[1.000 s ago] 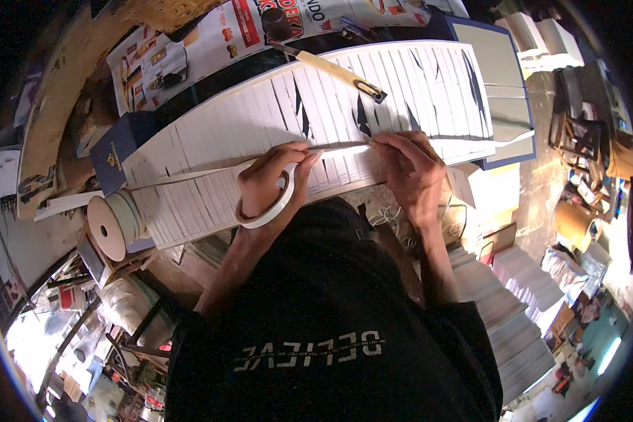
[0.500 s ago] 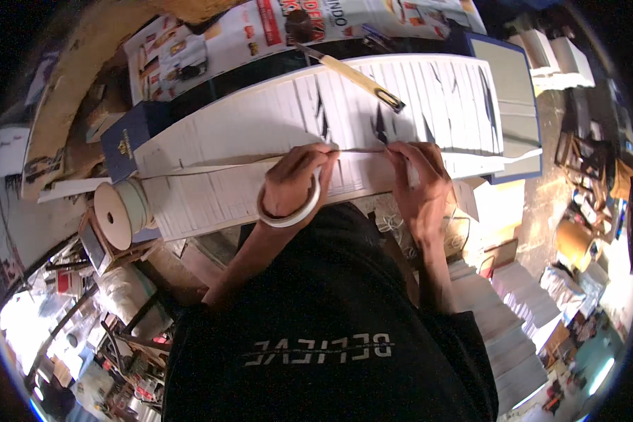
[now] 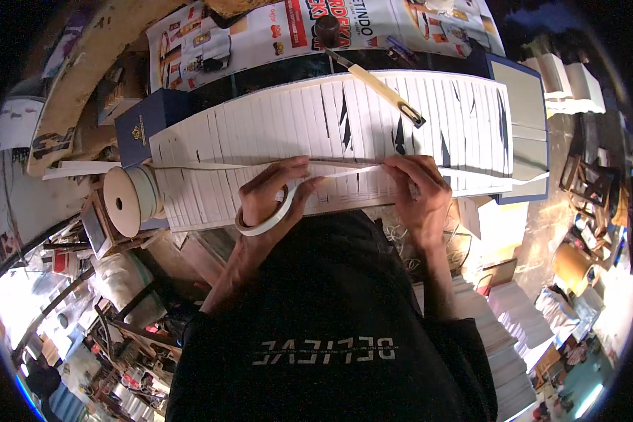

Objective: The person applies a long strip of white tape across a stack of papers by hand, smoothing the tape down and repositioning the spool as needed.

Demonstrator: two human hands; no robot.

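Note:
A roll of white tape (image 3: 269, 221) is looped around my left hand (image 3: 274, 193), which carries it with thumb and forefinger parted. Those fingertips touch a narrow cream ribbon (image 3: 214, 167) and the white strip (image 3: 348, 171) just in front of it. My right hand (image 3: 423, 190) pinches ribbon and strip together between thumb and fingers; the tail (image 3: 482, 174) runs on to the right. From a large spool (image 3: 123, 200) at the left, the ribbon leads across a long white board (image 3: 225, 133) made of many narrow upright strips with dark gaps.
A wooden-handled craft knife (image 3: 376, 88) lies on the board. Behind it are a round dark object (image 3: 326, 32) and printed sheets (image 3: 260, 32). A dark blue box (image 3: 144, 126) stands left, a blue-edged grey panel (image 3: 526, 126) right. Stacked paper (image 3: 464, 309) sits low at the right.
My left hand has moved left, away from my right hand, and its thumb and forefinger have parted. The white strip now shows separated from the ribbon between my hands. The view has shifted slightly.

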